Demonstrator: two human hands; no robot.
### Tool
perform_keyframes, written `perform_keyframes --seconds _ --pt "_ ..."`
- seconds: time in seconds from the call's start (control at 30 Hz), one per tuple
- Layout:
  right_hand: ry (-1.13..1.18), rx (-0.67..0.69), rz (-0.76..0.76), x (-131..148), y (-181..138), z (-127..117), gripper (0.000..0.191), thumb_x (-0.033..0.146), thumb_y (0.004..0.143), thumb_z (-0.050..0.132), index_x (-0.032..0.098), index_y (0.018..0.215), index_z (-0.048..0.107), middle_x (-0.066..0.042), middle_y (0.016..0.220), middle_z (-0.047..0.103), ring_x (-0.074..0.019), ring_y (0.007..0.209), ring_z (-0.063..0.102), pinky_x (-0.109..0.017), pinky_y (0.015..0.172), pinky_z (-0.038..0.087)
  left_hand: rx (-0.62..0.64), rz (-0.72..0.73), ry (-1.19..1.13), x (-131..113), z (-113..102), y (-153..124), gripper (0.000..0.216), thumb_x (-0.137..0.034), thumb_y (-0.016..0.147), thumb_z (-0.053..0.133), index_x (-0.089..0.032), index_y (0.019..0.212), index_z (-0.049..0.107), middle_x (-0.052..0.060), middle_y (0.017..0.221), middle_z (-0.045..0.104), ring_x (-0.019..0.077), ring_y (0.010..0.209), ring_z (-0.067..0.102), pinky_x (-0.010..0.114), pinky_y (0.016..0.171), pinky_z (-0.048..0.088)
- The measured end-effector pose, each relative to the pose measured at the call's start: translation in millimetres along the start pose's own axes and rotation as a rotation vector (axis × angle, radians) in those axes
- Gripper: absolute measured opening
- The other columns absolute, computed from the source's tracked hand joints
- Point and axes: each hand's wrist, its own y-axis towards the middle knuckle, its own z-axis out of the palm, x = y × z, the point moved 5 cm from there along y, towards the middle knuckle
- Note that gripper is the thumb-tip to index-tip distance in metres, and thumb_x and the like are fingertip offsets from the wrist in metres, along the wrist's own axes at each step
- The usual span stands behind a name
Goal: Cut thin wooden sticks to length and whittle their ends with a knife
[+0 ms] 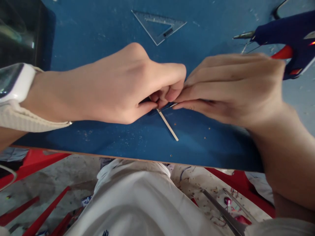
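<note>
Both of my hands meet over the middle of a blue table (pixel 98 39). My left hand (pixel 118 85) is curled, its thumb and fingers pinched on the upper end of a thin pale wooden stick (pixel 168 126) that slants down to the right onto the table. My right hand (pixel 233 88) has its fingers pressed together, tips touching the same spot against the left fingertips. A small dark piece shows between the fingertips; what it is I cannot make out. A white watch (pixel 14 83) sits on my left wrist.
A clear plastic set square (pixel 158 26) lies at the back of the table. A blue and red glue gun (pixel 287 39) rests at the right, nozzle pointing left. Scissors (pixel 226 214) lie on the littered floor below, among red chair parts (pixel 36 160). A dark object (pixel 19 29) stands at the back left.
</note>
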Motion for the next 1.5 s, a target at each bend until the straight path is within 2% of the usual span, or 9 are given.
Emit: perform_keyframes --seconds 0.13,0.37,0.53,0.67,0.9,1.03,1.23,1.33,1.5 --pt "0.007 -0.042 -0.002 -2 -3 -3 0.018 0.023 0.121 0.089 0.037 0.129 0.081 0.007 0.121 0.093 -0.0261 0.106 0.088 -0.05 0.094 0.069 -0.039 0.035 0.011 -3 -1 -4 0.028 -0.019 0.113 0.05 -0.028 0.122 0.075 -0.01 0.098 0.086 0.0099 0.079 0.079 0.026 0.081 0.054" --pt "0.015 -0.039 -0.042 3 -2 1 0.019 0.026 0.121 0.09 0.035 0.13 0.076 0.006 0.12 0.091 -0.0243 0.106 0.087 -0.047 0.095 0.067 -0.023 0.037 0.019 -3 -1 -4 0.031 -0.019 0.117 0.047 -0.028 0.125 0.076 -0.008 0.102 0.088 0.0104 0.08 0.078 0.027 0.081 0.051" --pt "-0.049 -0.028 -0.011 3 0 3 0.001 0.04 0.128 0.082 0.039 0.128 0.082 0.007 0.115 0.091 -0.0255 0.107 0.089 -0.047 0.094 0.071 -0.006 -0.018 0.036 2 2 -4 0.031 -0.022 0.115 0.05 -0.029 0.127 0.078 -0.008 0.101 0.087 0.0128 0.081 0.078 0.028 0.085 0.055" --pt "-0.036 -0.019 0.075 -3 -2 2 0.018 0.029 0.121 0.088 0.047 0.124 0.086 0.012 0.116 0.092 -0.0248 0.107 0.089 -0.046 0.097 0.071 -0.011 0.018 -0.005 2 3 -3 0.023 -0.021 0.115 0.053 -0.031 0.121 0.073 -0.011 0.101 0.088 0.0119 0.08 0.08 0.029 0.081 0.051" --pt "-0.036 -0.024 0.007 0 -5 2 0.003 0.037 0.126 0.084 0.037 0.126 0.082 0.006 0.114 0.091 -0.0248 0.105 0.088 -0.046 0.095 0.069 -0.007 0.014 0.007 1 1 -3 0.03 -0.02 0.113 0.049 -0.029 0.124 0.076 -0.008 0.103 0.089 0.0117 0.077 0.076 0.029 0.083 0.057" --pt "-0.029 -0.045 0.031 -7 -10 -1 0.02 0.029 0.118 0.093 0.038 0.127 0.078 0.005 0.117 0.091 -0.0261 0.104 0.088 -0.047 0.094 0.067 0.026 -0.009 -0.006 5 6 -9 0.036 -0.025 0.122 0.042 -0.026 0.128 0.077 -0.006 0.111 0.089 0.0084 0.085 0.076 0.029 0.092 0.059" --pt "-0.052 -0.012 0.029 -7 -14 -3 0.026 0.028 0.116 0.098 0.036 0.129 0.077 0.005 0.12 0.094 -0.0253 0.109 0.088 -0.047 0.096 0.059 0.018 -0.037 -0.102 6 8 -16 0.034 -0.028 0.125 0.042 -0.023 0.127 0.076 -0.005 0.11 0.087 0.0079 0.09 0.077 0.041 0.111 0.066" --pt "-0.067 0.009 0.06 -13 -17 -7 0.022 0.033 0.116 0.098 0.038 0.127 0.08 0.007 0.119 0.094 -0.0266 0.113 0.089 -0.047 0.098 0.06 0.015 -0.032 -0.14 9 5 -14 0.038 -0.028 0.125 0.039 -0.02 0.12 0.076 -0.007 0.112 0.086 0.0056 0.095 0.081 0.035 0.114 0.068" --pt "-0.013 -0.017 0.061 -16 -21 -8 0.019 0.036 0.116 0.1 0.039 0.126 0.084 0.008 0.118 0.095 -0.0254 0.109 0.09 -0.047 0.098 0.066 0.042 -0.102 -0.37 17 5 -9 0.027 -0.029 0.122 0.051 -0.018 0.114 0.074 -0.011 0.11 0.083 0.0068 0.103 0.09 0.023 0.109 0.07"
